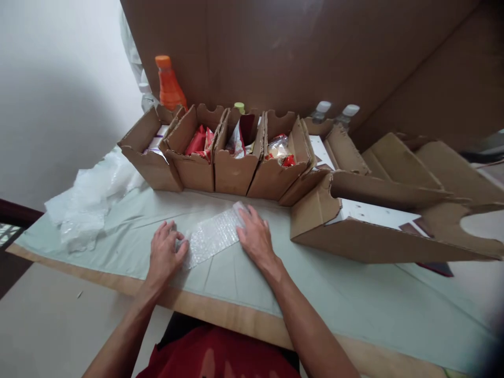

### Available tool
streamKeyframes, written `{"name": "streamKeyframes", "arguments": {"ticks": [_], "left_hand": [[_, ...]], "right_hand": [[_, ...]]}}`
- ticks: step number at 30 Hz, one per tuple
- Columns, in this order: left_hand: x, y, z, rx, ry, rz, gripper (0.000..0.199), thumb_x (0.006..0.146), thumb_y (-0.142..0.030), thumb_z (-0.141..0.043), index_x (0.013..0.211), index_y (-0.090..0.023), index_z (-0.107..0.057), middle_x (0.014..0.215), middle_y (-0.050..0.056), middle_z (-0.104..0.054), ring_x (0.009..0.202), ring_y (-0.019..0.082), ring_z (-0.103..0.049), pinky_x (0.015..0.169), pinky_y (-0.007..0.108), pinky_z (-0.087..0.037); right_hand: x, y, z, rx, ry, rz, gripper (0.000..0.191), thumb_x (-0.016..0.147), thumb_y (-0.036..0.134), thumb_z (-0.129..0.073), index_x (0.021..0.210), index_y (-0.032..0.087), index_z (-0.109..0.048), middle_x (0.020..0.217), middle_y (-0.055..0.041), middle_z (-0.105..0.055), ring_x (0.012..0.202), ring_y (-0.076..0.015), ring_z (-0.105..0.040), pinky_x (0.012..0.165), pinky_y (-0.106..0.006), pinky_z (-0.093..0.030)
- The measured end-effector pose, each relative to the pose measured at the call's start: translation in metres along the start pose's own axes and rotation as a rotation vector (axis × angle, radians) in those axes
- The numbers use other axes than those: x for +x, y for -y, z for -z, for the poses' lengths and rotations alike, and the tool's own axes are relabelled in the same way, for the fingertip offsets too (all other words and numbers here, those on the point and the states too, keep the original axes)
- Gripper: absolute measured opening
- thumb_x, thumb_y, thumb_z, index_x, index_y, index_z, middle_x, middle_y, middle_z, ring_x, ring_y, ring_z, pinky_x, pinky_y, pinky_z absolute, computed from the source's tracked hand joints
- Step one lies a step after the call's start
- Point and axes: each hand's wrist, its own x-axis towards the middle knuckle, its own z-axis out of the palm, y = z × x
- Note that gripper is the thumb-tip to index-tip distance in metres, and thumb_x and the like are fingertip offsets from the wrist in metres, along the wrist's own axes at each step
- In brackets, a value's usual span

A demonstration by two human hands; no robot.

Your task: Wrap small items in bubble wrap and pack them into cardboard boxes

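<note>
A flat strip of clear bubble wrap (pixel 214 236) lies slantwise on the cloth-covered table between my two hands. My left hand (pixel 165 254) grips its near left end, thumb and forefinger at the edge. At the far right end my right hand (pixel 254 233) is closed over a corner, where the wrap looks folded or bunched. The palms and part of the fingertips are hidden. Just behind the strip stands a row of open cardboard bins (pixel 236 170).
Crumpled bubble wrap (pixel 88 199) is heaped at the table's left. The bins hold red packets (pixel 199 142), wrapped food (pixel 280 149) and white boxes (pixel 321 152). A larger cardboard bin (pixel 354 241) lies at the right. An orange bottle (pixel 169 84) stands behind, before a tall cardboard panel (pixel 255 52).
</note>
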Motion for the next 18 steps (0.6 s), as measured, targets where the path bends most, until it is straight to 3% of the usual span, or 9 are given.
{"name": "streamKeyframes", "arguments": {"ticks": [3, 5, 7, 11, 13, 15, 17, 18], "left_hand": [[-0.004, -0.013, 0.017, -0.172, 0.045, 0.115, 0.016, 0.083, -0.039, -0.057, 0.080, -0.024, -0.061, 0.105, 0.008, -0.075, 0.109, 0.031, -0.069, 0.094, 0.045, -0.055], [-0.010, -0.019, 0.031, -0.267, 0.115, 0.224, 0.020, 0.081, -0.043, -0.060, 0.085, -0.024, -0.062, 0.085, 0.003, -0.072, 0.082, 0.024, -0.070, 0.073, 0.035, -0.056], [-0.018, -0.022, 0.041, -0.352, 0.180, 0.302, 0.032, 0.077, -0.046, -0.063, 0.098, -0.022, -0.064, 0.076, 0.000, -0.068, 0.069, 0.020, -0.066, 0.062, 0.030, -0.052], [-0.040, -0.023, 0.049, -0.477, 0.307, 0.415, 0.070, 0.075, -0.051, -0.069, 0.135, -0.016, -0.057, 0.072, -0.002, -0.066, 0.064, 0.019, -0.063, 0.061, 0.030, -0.050], [-0.050, -0.023, 0.049, -0.486, 0.330, 0.452, 0.079, 0.075, -0.053, -0.071, 0.143, -0.016, -0.054, 0.072, -0.002, -0.065, 0.062, 0.018, -0.059, 0.061, 0.029, -0.049], [-0.056, -0.024, 0.051, -0.487, 0.332, 0.470, 0.082, 0.074, -0.054, -0.072, 0.144, -0.016, -0.054, 0.070, -0.003, -0.062, 0.059, 0.016, -0.055, 0.059, 0.028, -0.046], [-0.059, -0.028, 0.055, -0.486, 0.327, 0.489, 0.082, 0.073, -0.054, -0.071, 0.143, -0.015, -0.056, 0.066, -0.005, -0.056, 0.055, 0.014, -0.049, 0.055, 0.026, -0.042], [-0.061, -0.031, 0.057, -0.476, 0.320, 0.502, 0.081, 0.073, -0.054, -0.070, 0.142, -0.014, -0.057, 0.063, -0.006, -0.053, 0.053, 0.013, -0.045, 0.053, 0.025, -0.039]], "right_hand": [[-0.011, -0.029, 0.016, 0.003, -0.129, -0.123, 0.048, 0.090, 0.020, -0.050, 0.136, 0.019, -0.064, 0.131, -0.0158, -0.070, 0.113, -0.0315, -0.067, 0.094, -0.049, -0.054], [-0.026, -0.045, 0.030, 0.002, -0.179, -0.179, 0.049, 0.093, 0.024, -0.048, 0.140, 0.015, -0.059, 0.122, -0.0162, -0.073, 0.096, -0.0272, -0.071, 0.087, -0.045, -0.056], [-0.044, -0.051, 0.042, 0.016, -0.240, -0.202, 0.048, 0.094, 0.027, -0.049, 0.140, 0.015, -0.059, 0.118, -0.0154, -0.074, 0.085, -0.0237, -0.071, 0.083, -0.042, -0.056], [-0.080, -0.026, 0.048, -0.014, -0.366, -0.065, 0.033, 0.098, 0.024, -0.049, 0.125, 0.019, -0.068, 0.128, -0.0141, -0.070, 0.107, -0.0254, -0.068, 0.094, -0.044, -0.054], [-0.091, -0.004, 0.042, -0.052, -0.291, 0.144, 0.030, 0.099, 0.021, -0.051, 0.122, 0.020, -0.070, 0.128, -0.0130, -0.070, 0.113, -0.0247, -0.066, 0.096, -0.042, -0.052], [-0.091, 0.013, 0.034, -0.083, -0.054, 0.337, 0.028, 0.100, 0.022, -0.053, 0.122, 0.022, -0.071, 0.126, -0.0108, -0.072, 0.111, -0.0223, -0.067, 0.093, -0.038, -0.052], [-0.079, 0.016, 0.030, -0.120, 0.153, 0.382, 0.027, 0.100, 0.027, -0.056, 0.121, 0.023, -0.071, 0.127, -0.0095, -0.073, 0.114, -0.0226, -0.066, 0.094, -0.038, -0.052], [-0.070, 0.011, 0.030, -0.148, 0.189, 0.345, 0.027, 0.100, 0.029, -0.057, 0.122, 0.022, -0.071, 0.130, -0.0107, -0.072, 0.120, -0.0250, -0.064, 0.097, -0.041, -0.052]]}}
